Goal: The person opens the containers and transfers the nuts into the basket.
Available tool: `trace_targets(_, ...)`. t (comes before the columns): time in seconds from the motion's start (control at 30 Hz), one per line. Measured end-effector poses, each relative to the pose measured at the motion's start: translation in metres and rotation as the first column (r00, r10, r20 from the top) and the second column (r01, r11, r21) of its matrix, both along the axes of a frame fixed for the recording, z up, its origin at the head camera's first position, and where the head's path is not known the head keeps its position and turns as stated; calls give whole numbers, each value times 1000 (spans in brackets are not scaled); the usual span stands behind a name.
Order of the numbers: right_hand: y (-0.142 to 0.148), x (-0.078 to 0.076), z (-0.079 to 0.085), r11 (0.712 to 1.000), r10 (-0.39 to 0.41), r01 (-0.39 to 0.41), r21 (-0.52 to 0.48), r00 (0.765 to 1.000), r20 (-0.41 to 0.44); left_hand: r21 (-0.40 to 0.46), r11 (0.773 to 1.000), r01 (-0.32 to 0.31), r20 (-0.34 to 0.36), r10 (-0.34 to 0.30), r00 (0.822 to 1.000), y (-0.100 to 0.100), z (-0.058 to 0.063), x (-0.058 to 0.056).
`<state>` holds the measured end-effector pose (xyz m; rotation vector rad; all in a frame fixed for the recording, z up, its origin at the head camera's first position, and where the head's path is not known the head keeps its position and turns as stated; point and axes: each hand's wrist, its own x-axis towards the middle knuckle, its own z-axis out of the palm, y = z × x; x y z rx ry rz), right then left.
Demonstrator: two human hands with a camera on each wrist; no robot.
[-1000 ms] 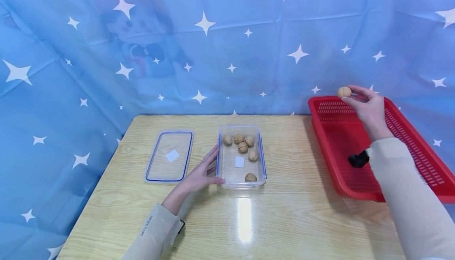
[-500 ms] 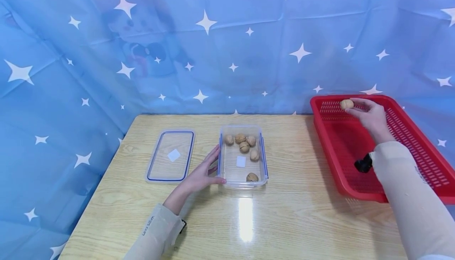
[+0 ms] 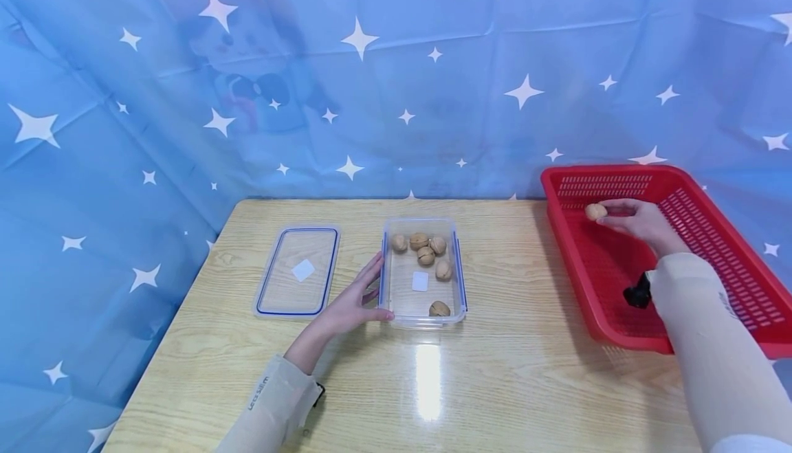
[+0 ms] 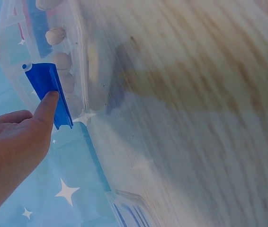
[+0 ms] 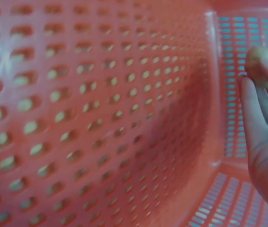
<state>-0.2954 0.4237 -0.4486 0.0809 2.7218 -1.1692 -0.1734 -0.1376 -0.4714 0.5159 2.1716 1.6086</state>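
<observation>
In the head view, a clear plastic food container [image 3: 405, 302] with several walnuts [image 3: 425, 255] in it stands at mid-table. Against its left side rests my left hand [image 3: 346, 307], fingers fairly straight, thumb near the front corner. The left wrist view shows a finger touching a blue clip [image 4: 49, 92] that hangs down on the container's side. My right hand [image 3: 643, 225] pinches one walnut [image 3: 596, 212] between thumb and fingers, down inside the red basket [image 3: 572, 267]. That same walnut [image 5: 259, 64] appears near the basket's slotted end wall in the right wrist view.
A clear lid [image 3: 297, 271] with a blue seal lies left of the container on the wooden table [image 3: 495, 384]. The basket stands at the right side of the table. Behind everything hangs a blue curtain [image 3: 396, 82] with white stars.
My right hand has lowered the walnut from above the basket's far rim to inside the basket. My left hand has stayed at the container's side.
</observation>
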Motion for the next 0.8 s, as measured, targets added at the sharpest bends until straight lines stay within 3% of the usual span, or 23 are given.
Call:
trace_targets(0.23, 1, 2, -7, 997, 72, -73, 24, 996, 43, -4, 1000, -9, 9, 9, 1000, 0, -1, 0)
trace_targets(0.47, -1, 8, -7, 998, 48, -41, -47, 985, 163, -1, 1000, -8, 11, 8, 1000, 0, -1, 0)
trace_targets(0.67, 3, 7, -10, 997, 72, -71, -12, 989, 128, 5, 1000, -2, 1, 2, 1000, 0, -1, 0)
trace_targets(0.8, 4, 7, -11, 999, 46, -41, -34, 988, 148, -1, 1000, -6, 6, 6, 1000, 0, 0, 0)
